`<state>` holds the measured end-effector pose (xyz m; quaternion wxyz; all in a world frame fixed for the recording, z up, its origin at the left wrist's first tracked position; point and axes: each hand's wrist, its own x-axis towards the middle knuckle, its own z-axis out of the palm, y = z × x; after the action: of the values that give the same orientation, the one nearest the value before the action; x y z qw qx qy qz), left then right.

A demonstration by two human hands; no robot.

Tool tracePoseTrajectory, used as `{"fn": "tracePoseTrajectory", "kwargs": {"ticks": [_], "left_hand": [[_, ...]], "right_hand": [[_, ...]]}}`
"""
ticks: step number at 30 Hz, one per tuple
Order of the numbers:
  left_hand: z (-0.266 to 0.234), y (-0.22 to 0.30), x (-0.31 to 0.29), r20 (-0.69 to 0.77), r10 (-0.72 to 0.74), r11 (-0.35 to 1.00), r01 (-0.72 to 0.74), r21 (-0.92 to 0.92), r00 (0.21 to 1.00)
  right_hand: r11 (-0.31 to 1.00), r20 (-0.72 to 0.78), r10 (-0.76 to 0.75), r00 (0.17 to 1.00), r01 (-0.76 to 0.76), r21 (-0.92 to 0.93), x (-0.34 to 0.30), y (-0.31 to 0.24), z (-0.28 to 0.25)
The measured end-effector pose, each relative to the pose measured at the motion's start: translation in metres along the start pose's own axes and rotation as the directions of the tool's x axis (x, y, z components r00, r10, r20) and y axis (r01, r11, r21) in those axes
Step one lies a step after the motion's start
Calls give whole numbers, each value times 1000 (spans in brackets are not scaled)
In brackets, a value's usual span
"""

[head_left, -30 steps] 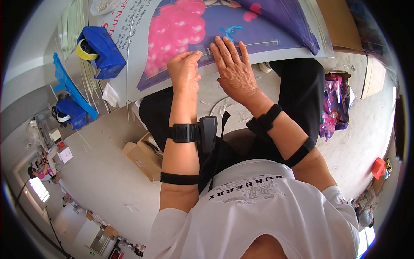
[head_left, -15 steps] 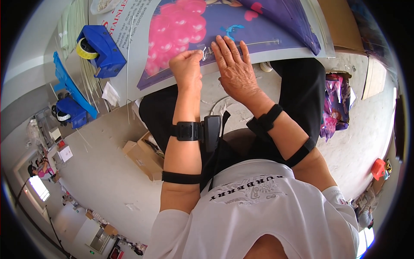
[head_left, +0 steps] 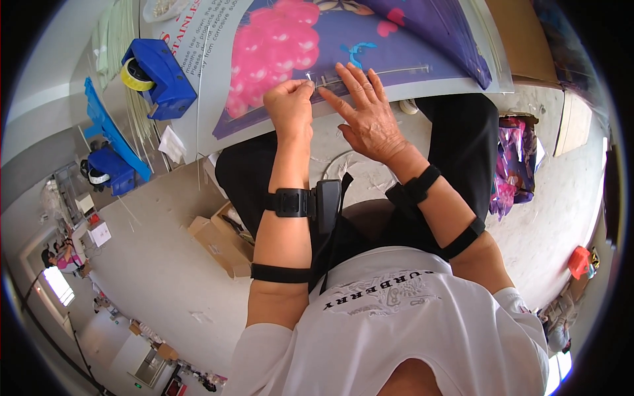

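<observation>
A purple printed plastic sheet [head_left: 409,39] with pink balloons lies on the table before me. Along its near edge runs a thin pale rod [head_left: 403,71]. My left hand [head_left: 288,111] is closed in a pinch at the rod's left part, with a small whitish piece [head_left: 309,77] sticking up from between thumb and forefinger; its exact kind is too small to make out. Just right of it, my right hand [head_left: 371,120] is open with fingers spread, the fingertips over the sheet and rod. Whether they touch it I cannot tell.
A blue tape dispenser [head_left: 158,78] with yellow tape stands at the table's left, near a bundle of pale strips [head_left: 135,115]. A second blue dispenser [head_left: 109,170] is farther left. An open cardboard box [head_left: 221,244] and a box of purple film [head_left: 514,162] sit lower down.
My right hand has lifted and drawn slightly right and nearer, its fingers spreading from lying flat on the sheet. My left hand keeps its pinch, shifted slightly.
</observation>
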<state>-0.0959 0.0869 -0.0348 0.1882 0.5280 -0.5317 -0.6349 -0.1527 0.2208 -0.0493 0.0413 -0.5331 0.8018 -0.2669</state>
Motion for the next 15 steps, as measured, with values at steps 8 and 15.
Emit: {"fn": "tracePoseTrajectory", "kwargs": {"ticks": [8, 15], "left_hand": [[-4, -8, -2, 6, 143, 986, -143, 87, 990], [-17, -19, -14, 76, 583, 618, -502, 604, 809]], "right_hand": [[998, -12, -26, 1000, 25, -62, -1, 2, 4], [997, -4, -27, 1000, 26, -68, -1, 2, 0]]}}
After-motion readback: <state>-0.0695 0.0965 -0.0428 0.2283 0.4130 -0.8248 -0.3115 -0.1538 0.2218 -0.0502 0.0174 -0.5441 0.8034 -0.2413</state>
